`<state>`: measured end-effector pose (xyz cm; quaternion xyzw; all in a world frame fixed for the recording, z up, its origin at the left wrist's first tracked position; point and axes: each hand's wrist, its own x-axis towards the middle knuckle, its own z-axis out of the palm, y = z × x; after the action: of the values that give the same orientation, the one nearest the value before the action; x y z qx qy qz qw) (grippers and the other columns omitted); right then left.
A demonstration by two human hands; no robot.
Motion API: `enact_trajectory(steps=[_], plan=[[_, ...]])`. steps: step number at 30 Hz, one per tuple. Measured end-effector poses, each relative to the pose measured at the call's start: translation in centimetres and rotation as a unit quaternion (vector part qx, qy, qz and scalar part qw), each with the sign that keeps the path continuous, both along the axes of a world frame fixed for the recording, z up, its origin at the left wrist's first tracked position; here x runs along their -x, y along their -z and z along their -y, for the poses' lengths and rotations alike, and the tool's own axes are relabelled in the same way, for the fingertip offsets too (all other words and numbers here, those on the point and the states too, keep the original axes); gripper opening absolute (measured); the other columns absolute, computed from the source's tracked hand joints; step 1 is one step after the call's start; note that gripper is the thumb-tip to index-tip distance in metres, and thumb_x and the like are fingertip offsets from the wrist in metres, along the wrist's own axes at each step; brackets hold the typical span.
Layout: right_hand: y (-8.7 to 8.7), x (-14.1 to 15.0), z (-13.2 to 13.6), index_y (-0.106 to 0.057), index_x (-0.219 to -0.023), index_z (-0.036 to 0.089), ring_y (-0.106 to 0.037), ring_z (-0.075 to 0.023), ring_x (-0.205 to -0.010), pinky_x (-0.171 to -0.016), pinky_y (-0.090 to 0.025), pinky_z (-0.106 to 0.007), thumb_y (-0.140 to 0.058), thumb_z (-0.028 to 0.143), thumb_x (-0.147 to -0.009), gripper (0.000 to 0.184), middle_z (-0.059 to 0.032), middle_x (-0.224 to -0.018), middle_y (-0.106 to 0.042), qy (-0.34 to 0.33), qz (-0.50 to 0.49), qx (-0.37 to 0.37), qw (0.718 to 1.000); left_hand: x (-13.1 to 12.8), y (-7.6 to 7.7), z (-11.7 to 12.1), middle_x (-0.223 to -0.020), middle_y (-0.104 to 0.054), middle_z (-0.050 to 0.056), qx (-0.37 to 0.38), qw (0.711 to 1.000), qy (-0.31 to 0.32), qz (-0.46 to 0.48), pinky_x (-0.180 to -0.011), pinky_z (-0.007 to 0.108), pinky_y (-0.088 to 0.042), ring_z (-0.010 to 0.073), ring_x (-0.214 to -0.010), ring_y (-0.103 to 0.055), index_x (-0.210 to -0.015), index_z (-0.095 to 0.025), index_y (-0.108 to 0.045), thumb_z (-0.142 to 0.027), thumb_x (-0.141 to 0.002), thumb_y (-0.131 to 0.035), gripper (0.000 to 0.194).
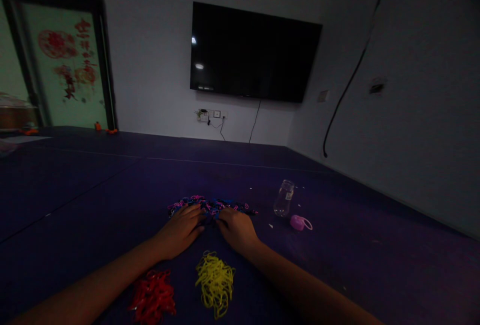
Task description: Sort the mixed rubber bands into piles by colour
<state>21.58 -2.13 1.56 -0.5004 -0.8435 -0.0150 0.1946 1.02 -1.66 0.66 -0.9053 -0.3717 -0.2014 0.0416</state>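
Bands [215, 206] in mixed colours lie short of the purple surface's far edge [168, 141]; our left hand [182, 231] and right hand [239, 229] touch them, grip unclear to us; light, shallow pinches suit such tangles.
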Motion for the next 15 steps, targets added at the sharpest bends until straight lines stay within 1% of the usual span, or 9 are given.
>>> enact_trajectory(steps=[5, 9, 15], plan=[[-0.01, 0.00, 0.06, -0.064, -0.085, 0.020, -0.060, -0.0161, -0.092, -0.074, -0.039, -0.022, -0.044, 0.021, -0.088, 0.020, -0.0037, -0.094, -0.067, 0.000, -0.005, 0.003, 1.000, -0.04, 0.04, 0.01, -0.127, -0.056, 0.008, 0.007, 1.000, 0.000, 0.006, -0.104, 0.041, -0.034, 0.0237, -0.124, -0.043, -0.121, -0.019, -0.055, -0.027, -0.091, -0.045, 0.032], [0.01, -0.07, 0.03, -0.064, -0.087, 0.020, -0.060, -0.0165, -0.091, -0.074, -0.040, -0.022, -0.044, 0.022, -0.088, 0.020, -0.0040, -0.095, -0.067, 0.005, 0.000, 0.003, 1.000, -0.13, 0.08, 0.15, -0.131, -0.052, 0.009, 0.013, 1.000, -0.018, 0.018, -0.103, 0.043, -0.035, 0.0256, -0.125, -0.042, -0.114, -0.019, -0.059, -0.026, -0.089, -0.049, 0.028], [-0.07, -0.01, 0.12, -0.064, -0.084, 0.020, -0.061, -0.0162, -0.090, -0.073, -0.039, -0.022, -0.044, 0.021, -0.088, 0.020, -0.0030, -0.093, -0.067, 0.006, 0.001, -0.004, 1.000, -0.22, -0.02, 0.24, -0.117, -0.058, 0.010, -0.002, 0.999, -0.019, 0.034, -0.099, 0.040, -0.039, 0.0240, -0.115, -0.050, -0.111, -0.017, -0.060, -0.025, -0.088, -0.051, 0.026]])
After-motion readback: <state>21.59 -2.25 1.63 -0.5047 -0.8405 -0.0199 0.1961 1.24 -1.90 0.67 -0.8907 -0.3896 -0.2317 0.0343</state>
